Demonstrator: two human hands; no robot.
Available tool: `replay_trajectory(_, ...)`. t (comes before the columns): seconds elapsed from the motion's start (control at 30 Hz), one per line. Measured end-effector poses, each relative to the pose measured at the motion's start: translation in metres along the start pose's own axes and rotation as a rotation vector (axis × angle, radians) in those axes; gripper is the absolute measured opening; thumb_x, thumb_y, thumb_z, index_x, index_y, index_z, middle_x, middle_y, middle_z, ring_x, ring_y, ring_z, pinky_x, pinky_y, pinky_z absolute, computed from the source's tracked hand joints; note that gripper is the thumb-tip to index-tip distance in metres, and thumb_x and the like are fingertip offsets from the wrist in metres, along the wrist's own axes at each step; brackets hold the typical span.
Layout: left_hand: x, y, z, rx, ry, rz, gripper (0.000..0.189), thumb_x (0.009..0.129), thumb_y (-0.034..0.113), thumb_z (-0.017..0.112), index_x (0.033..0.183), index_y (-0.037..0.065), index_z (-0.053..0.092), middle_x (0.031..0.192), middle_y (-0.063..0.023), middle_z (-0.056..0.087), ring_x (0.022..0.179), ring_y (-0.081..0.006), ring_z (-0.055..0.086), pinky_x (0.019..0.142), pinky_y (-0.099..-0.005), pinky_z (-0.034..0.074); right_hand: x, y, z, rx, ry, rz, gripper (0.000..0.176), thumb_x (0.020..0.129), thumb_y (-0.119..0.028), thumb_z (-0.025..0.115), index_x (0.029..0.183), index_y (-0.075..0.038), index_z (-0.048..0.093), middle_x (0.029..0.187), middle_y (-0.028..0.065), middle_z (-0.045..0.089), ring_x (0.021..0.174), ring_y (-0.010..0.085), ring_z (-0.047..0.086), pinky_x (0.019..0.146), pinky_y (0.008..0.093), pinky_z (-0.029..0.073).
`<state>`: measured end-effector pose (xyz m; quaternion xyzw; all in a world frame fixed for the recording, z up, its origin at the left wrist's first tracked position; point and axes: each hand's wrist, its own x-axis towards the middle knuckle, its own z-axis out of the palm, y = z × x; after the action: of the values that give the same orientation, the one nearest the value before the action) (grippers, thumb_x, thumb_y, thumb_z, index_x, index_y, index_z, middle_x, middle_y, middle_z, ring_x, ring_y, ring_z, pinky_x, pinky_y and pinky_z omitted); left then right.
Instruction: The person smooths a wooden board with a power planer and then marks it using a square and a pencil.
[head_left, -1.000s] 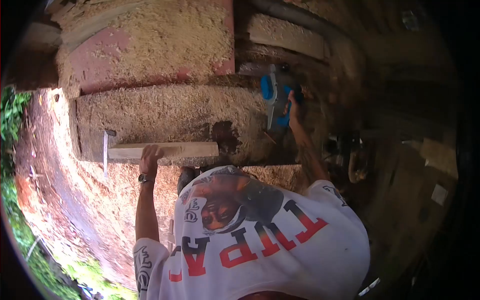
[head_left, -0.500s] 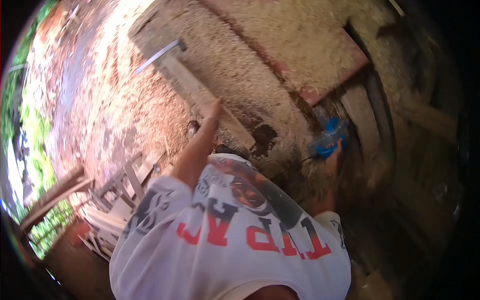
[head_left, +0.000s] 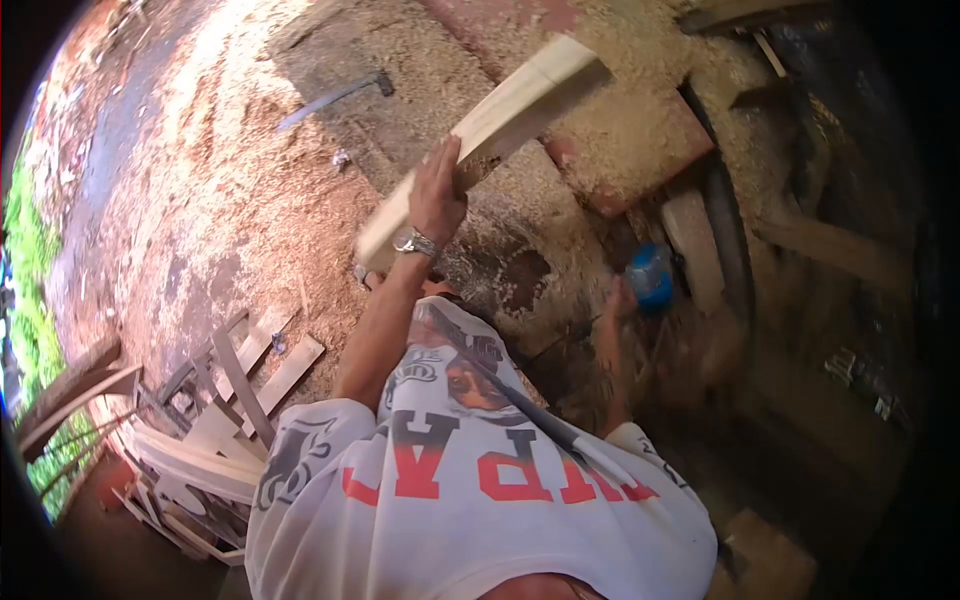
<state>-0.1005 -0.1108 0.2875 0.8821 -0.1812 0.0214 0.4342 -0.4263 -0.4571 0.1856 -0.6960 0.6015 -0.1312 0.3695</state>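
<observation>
While the left grip (head_left: 437, 195) clasps the board (head_left: 525, 95) across its width, nearer its lower-left end in view, the longer stretch slants over the surface (head_left: 415, 60) toward the red panel (head_left: 625, 190). The planer (head_left: 650, 277) is just beside the right grip (head_left: 617, 300), which is blurred, so I cannot tell whether its fingers are spread or closed on anything

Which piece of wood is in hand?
The long pale board, gripped by the left hand; the wood scraps at lower left have no hand on them.
</observation>
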Motion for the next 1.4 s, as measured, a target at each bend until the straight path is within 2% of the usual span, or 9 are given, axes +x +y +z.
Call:
replay_trajectory(0.1,0.028,0.031,-0.049,0.204,-0.052,0.393,0.072,0.084,-0.006,0.059,0.152,0.014,0.049,0.155,-0.0107,0.053,0.145,-0.0313,0.048,0.118,-0.0550,0.039,-0.044,-0.135,0.000,0.592,-0.199,0.203,0.053,0.110,-0.045,0.047,0.125,0.002,0.064,0.119,0.0126,0.068,0.109,0.0292,0.064,0.094,0.0470,0.054)
replay_trajectory(0.23,0.041,0.045,-0.083,0.394,-0.241,0.737,0.072,0.086,0.008,0.064,0.155,0.018,0.046,0.161,-0.0039,0.048,0.150,-0.0266,0.042,0.121,-0.0548,0.035,-0.051,-0.205,-0.033,1.403,-0.865,0.103,0.073,0.105,-0.058,0.050,0.149,0.000,0.049,0.147,0.0149,0.057,0.134,0.0343,0.055,0.112,0.0510,0.044)
replay_trajectory(0.57,0.034,-0.015,-0.049,0.336,-0.648,0.908,0.068,0.091,0.009,0.057,0.156,0.026,0.048,0.162,-0.0008,0.047,0.151,-0.0234,0.041,0.127,-0.0481,0.028,-0.140,-0.126,0.008,1.015,-0.517,0.273,0.054,0.097,-0.032,0.066,0.143,-0.007,0.056,0.140,0.0081,0.060,0.131,0.0254,0.056,0.107,0.0417,0.048)
replay_trajectory(0.67,0.039,-0.063,-0.014,0.233,-0.847,0.888,0.062,0.087,0.004,0.059,0.147,0.021,0.058,0.152,-0.0044,0.058,0.144,-0.0250,0.051,0.120,-0.0486,0.039,-0.161,-0.039,0.064,1.018,-0.327,0.822,0.049,0.095,-0.036,0.068,0.136,-0.010,0.062,0.126,0.0064,0.066,0.119,0.0258,0.062,0.099,0.0400,0.052)
replay_trajectory(0.77,0.055,-0.103,0.020,0.134,-1.076,0.734,0.055,0.077,0.001,0.067,0.130,0.015,0.067,0.135,-0.0068,0.069,0.127,-0.0288,0.062,0.111,-0.0478,0.045,-0.181,0.010,0.123,0.765,-0.168,1.012,0.042,0.095,-0.038,0.068,0.127,-0.011,0.067,0.119,0.0064,0.069,0.109,0.0277,0.066,0.098,0.0393,0.051)
replay_trajectory(0.87,0.066,-0.144,0.042,0.134,-1.128,0.741,0.050,0.077,0.000,0.066,0.125,0.016,0.070,0.130,-0.0081,0.071,0.125,-0.0287,0.063,0.108,-0.0470,0.045,-0.173,0.140,0.159,0.044,-0.500,0.184,0.040,0.097,-0.042,0.064,0.119,-0.010,0.069,0.110,0.0066,0.068,0.102,0.0289,0.067,0.090,0.0411,0.053)
replay_trajectory(1.07,0.089,-0.116,0.026,0.308,-1.034,0.861,0.056,0.081,0.015,0.079,0.135,0.017,0.061,0.137,-0.0105,0.064,0.136,-0.0319,0.055,0.110,-0.0521,0.040,-0.083,0.078,-0.022,-0.152,0.226,0.107,0.043,0.099,-0.048,0.058,0.117,-0.010,0.068,0.102,0.0044,0.065,0.091,0.0250,0.063,0.081,0.0392,0.051)
replay_trajectory(1.33,0.151,-0.282,-0.025,0.277,-0.393,0.103,0.098,0.084,0.042,0.087,0.155,-0.002,0.036,0.153,-0.0270,0.045,0.142,-0.0420,0.046,0.113,-0.0540,0.041,0.104,0.054,-0.084,0.454,0.011,0.326,0.050,0.102,-0.056,0.049,0.114,-0.011,0.068,0.091,0.0015,0.061,0.078,0.0198,0.058,0.070,0.0367,0.049)
replay_trajectory(1.4,0.148,-0.254,-0.020,0.123,-0.568,-0.233,0.105,0.084,0.039,0.088,0.156,-0.007,0.028,0.150,-0.0256,0.046,0.134,-0.0360,0.055,0.107,-0.0460,0.049,0.131,0.053,-0.081,0.581,-0.069,0.379,0.052,0.103,-0.058,0.047,0.113,-0.011,0.068,0.088,0.0007,0.060,0.075,0.0185,0.057,0.067,0.0360,0.048)
